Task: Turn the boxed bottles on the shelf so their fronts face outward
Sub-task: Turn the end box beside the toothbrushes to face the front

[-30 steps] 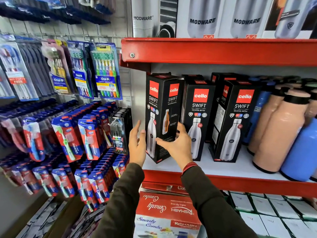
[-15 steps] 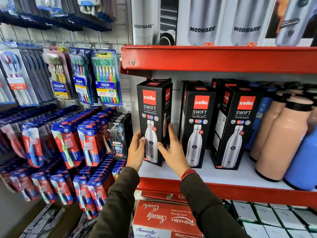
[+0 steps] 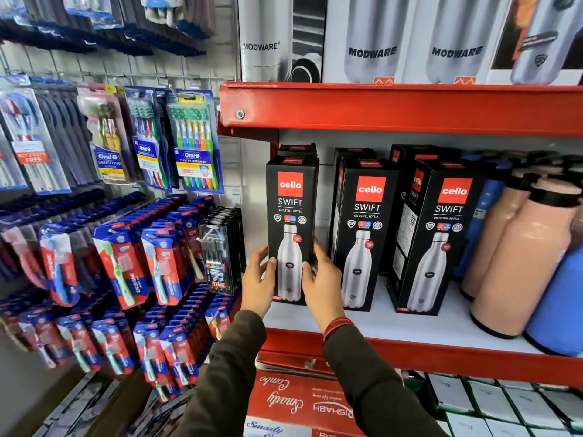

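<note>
The leftmost boxed bottle [image 3: 290, 228] is gripped low between the left hand [image 3: 258, 280] and right hand [image 3: 321, 279], front squared outward. Release seems due next; the far-right box [image 3: 438, 234] looks angled.

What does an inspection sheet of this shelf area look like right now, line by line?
Surface: white shelf board with red front edge, holding stock.
Job's things: three front cello boxes; left box faces squarely outward, middle box and right box stand slightly angled, showing a side panel. More boxes stand behind.
Clutter: peach bottles and blue bottles at the right.
Hands: left hand and right hand grip the left box low on its sides.
Cables: nothing seen.
Surroundings: toothbrush packs hang on a grid at the left; Modware boxes above; red cartons below.
</note>
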